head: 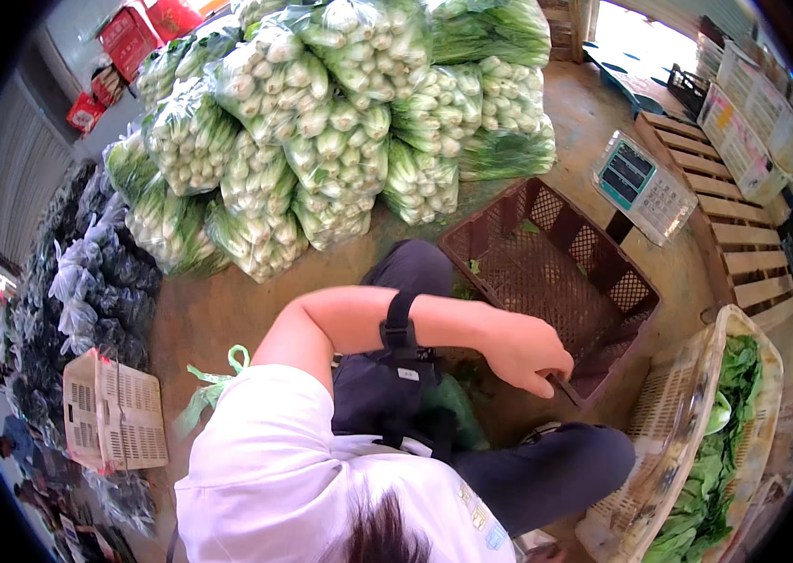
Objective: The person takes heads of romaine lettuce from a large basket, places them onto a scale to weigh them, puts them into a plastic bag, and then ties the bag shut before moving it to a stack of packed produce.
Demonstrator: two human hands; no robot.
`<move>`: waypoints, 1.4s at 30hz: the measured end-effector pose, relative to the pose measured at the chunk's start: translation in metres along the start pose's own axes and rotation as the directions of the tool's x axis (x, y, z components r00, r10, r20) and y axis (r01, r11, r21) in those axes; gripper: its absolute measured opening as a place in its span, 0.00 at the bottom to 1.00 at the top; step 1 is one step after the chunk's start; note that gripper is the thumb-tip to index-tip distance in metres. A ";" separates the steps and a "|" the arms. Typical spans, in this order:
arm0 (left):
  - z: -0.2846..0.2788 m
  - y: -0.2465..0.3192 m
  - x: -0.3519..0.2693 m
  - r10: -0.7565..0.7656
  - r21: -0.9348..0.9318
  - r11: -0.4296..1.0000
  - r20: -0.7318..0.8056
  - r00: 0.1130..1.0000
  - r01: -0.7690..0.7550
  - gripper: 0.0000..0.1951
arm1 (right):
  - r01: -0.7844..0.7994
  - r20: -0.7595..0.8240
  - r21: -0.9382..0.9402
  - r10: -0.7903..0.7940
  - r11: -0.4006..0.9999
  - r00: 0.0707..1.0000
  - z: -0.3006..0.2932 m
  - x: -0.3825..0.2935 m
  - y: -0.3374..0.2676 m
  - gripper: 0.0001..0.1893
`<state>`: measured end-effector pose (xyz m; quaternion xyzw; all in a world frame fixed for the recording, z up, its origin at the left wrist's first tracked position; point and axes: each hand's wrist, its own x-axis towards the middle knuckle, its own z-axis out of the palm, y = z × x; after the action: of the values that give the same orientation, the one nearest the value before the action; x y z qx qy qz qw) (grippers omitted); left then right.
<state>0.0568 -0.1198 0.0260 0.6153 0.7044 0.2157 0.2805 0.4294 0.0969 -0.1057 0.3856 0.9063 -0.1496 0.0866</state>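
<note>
My left hand reaches across from the left, its fingers closed on the near rim of a dark red plastic crate. The crate is tilted in the view and holds only a few leaf scraps on its mesh floor. A black strap with a small device sits around my left forearm. My right hand is out of view. At the lower right, near my knee, stands a cream plastic basket with green leafy vegetables inside. Some green material lies between my legs, partly hidden.
Clear bags of white-stemmed leafy greens are piled ahead. A scale display with keypad stands beyond the crate, beside a wooden pallet. On the left are dark plastic bags and a cream crate. People are at the far lower left.
</note>
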 end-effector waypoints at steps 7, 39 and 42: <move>-0.047 0.035 0.036 0.093 0.381 0.907 0.237 0.967 -0.181 0.20 | 0.062 0.017 0.121 -0.065 0.991 0.998 0.033 -0.007 -0.035 0.15; -0.053 -0.136 -0.067 0.024 0.136 0.933 -0.947 0.321 0.333 0.21 | -0.775 0.392 0.228 0.673 0.590 0.627 0.250 -0.139 0.024 0.23; -0.038 -0.121 -0.040 -0.076 -0.032 0.971 -0.981 0.181 0.235 0.22 | -0.721 0.086 0.415 0.765 0.555 0.639 0.238 -0.170 0.007 0.18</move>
<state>-0.0550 -0.1756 -0.0193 0.2811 0.7928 0.4810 -0.2471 0.5614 -0.0930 -0.2852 0.7478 0.6082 -0.2660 0.0107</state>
